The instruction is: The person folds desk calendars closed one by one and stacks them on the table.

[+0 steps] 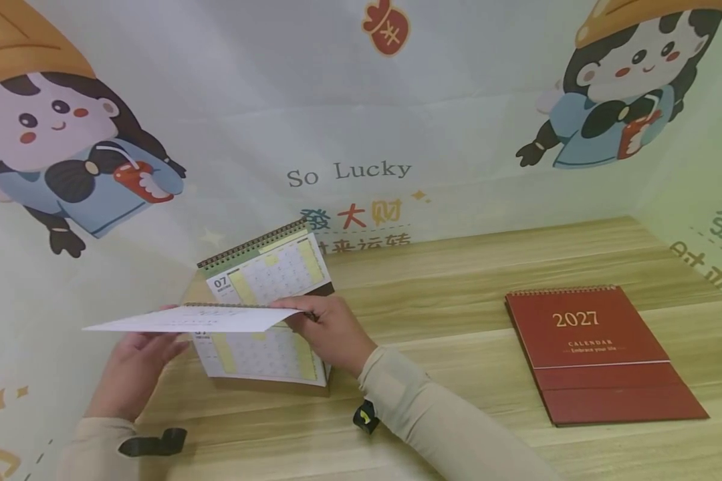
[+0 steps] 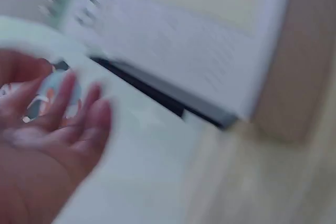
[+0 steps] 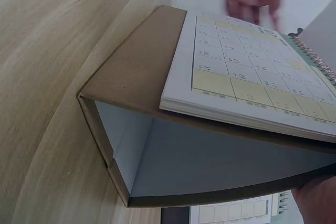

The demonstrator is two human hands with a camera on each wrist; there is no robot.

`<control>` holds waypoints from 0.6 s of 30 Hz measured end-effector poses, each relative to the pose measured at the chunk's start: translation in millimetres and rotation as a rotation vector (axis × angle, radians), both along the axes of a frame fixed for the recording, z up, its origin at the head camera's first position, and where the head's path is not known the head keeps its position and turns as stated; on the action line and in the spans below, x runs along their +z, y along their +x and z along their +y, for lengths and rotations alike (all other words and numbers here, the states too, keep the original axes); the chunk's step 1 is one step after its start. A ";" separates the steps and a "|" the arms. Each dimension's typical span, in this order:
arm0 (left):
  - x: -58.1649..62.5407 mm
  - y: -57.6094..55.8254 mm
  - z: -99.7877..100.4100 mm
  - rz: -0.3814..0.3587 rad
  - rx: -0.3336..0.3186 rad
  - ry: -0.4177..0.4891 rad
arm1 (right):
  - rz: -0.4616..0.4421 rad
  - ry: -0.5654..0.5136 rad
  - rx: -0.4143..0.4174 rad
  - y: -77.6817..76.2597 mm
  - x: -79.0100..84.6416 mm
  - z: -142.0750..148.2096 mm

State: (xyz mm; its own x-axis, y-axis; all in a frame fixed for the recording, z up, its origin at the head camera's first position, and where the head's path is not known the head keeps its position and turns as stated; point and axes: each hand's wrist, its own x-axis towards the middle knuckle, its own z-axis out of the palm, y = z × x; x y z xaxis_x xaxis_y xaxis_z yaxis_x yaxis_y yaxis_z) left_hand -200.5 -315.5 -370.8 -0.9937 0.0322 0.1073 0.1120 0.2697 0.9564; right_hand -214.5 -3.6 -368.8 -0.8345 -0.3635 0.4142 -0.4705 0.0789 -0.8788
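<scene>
A desk calendar (image 1: pixel 259 357) on a kraft cardboard stand (image 3: pixel 131 56) shows its 07 page with yellow columns. From its spiral top a white sheet (image 1: pixel 174 321) sticks out to the left, nearly level. My right hand (image 1: pixel 337 331) grips the calendar's upper right corner; the right wrist view catches only part of that hand, behind the stand. Below the white sheet is my left hand (image 1: pixel 135 371), its fingers loosely bent and partly hidden by the sheet. In the left wrist view it is blurred and apart from the calendar page (image 2: pixel 157 40), holding nothing visible.
Behind stands a similar calendar (image 1: pixel 271 264) with a green band and spiral. A red 2027 calendar (image 1: pixel 595 347) lies to the right on the wood-grain table (image 1: pixel 445 334). A printed cloth backdrop (image 1: pixel 247 100) rises at the back and sides.
</scene>
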 end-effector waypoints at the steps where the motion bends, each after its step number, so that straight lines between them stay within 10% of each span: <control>1: 6.2 2.6 1.9 0.058 0.023 0.154 | 0.006 -0.003 0.003 0.1 0.2 -0.3; 4: 24.0 10.5 9.2 0.269 -0.052 0.624 | 0.021 -0.011 0.008 0.4 0.6 -0.9; 6: 33.9 16.0 12.2 0.366 -0.189 0.754 | 0.026 -0.012 0.009 0.5 0.8 -1.1; 14: 44.8 26.0 8.5 0.404 -0.484 0.617 | 0.005 -0.002 -0.007 1.1 1.4 -0.9; 18: 45.2 26.8 3.0 0.350 -0.404 0.431 | 0.001 0.019 -0.027 1.3 1.7 -0.7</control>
State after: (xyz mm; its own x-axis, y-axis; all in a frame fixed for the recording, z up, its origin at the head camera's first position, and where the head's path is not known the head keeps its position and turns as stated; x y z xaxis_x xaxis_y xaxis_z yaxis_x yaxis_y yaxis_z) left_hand -173.7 -312.4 -325.5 -0.8174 0.2755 0.5059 0.4454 -0.2548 0.8583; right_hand -213.2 -4.3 -367.1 -0.8438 -0.3486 0.4080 -0.4686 0.1079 -0.8768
